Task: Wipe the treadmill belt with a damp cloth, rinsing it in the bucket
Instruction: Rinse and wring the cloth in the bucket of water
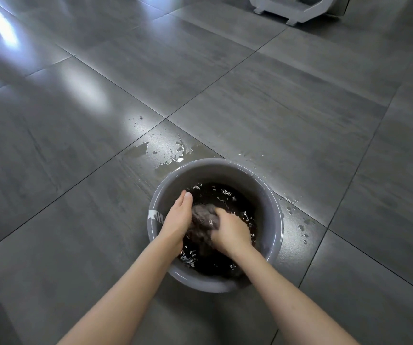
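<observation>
Right hand (230, 232): fingers curled over the wadded grey cloth (201, 217), gripping it from the right. Left hand (178, 215): visible fingers straight and together, palm pressed flat on the cloth's left side; can't tell if anything curls underneath. The cloth is squeezed between both hands, low inside the bucket (215, 166), partly in the dark water (225, 195). Its top bulges above the surface; the lower part is hidden by water and hands. The surface is rippled, with glints all round the hands.

The grey round bucket sits on the floor (101, 220), which is large grey tiles with dark joints. Puddles (165, 150) and drops lie just beyond the far rim, with more drops off the right side. A grey-white frame (295, 11) is cut off at the top right, well apart from the bucket. It may be the treadmill's base, but I can't confirm that. No belt is in view.

Step, as a judgement: this is the rinse phase, with the cloth being worked in the water, not wiping.

The next move likely calls for lifting the cloth clear of the water and wringing it over the bucket, with both hands wrapped round it and twisting opposite ways. The cloth should end up damp rather than dripping before it is carried to the belt. The floor is already wet near the bucket, so it needs draining inside the rim first.
</observation>
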The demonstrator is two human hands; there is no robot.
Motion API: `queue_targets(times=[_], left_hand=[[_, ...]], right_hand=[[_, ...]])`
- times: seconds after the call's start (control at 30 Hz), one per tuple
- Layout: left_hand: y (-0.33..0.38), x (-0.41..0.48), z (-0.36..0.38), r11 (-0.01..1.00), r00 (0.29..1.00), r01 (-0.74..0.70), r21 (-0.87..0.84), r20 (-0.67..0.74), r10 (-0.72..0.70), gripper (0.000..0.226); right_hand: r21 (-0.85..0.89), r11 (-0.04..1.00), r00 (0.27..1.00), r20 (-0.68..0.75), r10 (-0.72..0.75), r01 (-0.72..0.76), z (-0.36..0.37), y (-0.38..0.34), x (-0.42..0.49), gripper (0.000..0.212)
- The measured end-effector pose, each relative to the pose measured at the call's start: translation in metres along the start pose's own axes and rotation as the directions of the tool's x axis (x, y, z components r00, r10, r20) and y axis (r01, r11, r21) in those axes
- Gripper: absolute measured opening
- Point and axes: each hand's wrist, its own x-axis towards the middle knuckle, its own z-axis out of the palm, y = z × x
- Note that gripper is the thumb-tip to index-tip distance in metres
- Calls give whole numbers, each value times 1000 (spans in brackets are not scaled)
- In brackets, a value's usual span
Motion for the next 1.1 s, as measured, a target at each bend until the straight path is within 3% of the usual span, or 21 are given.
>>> queue_targets(times=[0.07,0.17,0.2,0.23,0.27,0.37,0.43,0.53,0.7,0.87,1.1], left_hand=[[0,-4,4,993,994,102,-52,36,-100,50],[10,-10,7,925,957,286,-249,129,-262,63],[12,-8,8,909,954,294,-294,145,-262,63],[13,-6,10,902,959,274,-334,159,-233,59],[13,-6,13,899,967,241,-365,165,-192,57],[14,-12,24,902,984,155,-402,146,-104,65],[14,-14,29,899,991,122,-420,99,-89,59],[14,-14,33,891,997,71,-449,17,-71,43],[10,-10,37,900,994,43,-433,-72,-82,38],[3,-5,39,917,985,-33,-397,-168,-38,29],[-1,-2,39,945,959,-70,-318,-284,-25,30]], right_hand=[[289,957,999,-45,-13,26,-10,-2,-13,50],[748,659,994,-1,-107,72,-16,-6,-35,37],[812,580,994,3,-112,63,-16,-6,-38,28],[817,573,995,-18,-96,70,-17,-7,-41,20],[768,635,996,-65,-58,87,-18,-7,-41,18],[428,900,958,-283,45,84,-14,-11,-39,44],[263,963,913,-405,54,60,-10,-14,-37,51],[158,985,879,-477,20,63,-6,-12,-31,48],[64,982,840,-530,-118,178,-2,-8,-24,38],[-54,969,848,-472,-239,243,-2,-3,-18,43],[-113,972,869,-434,-236,208,3,-5,-10,46]])
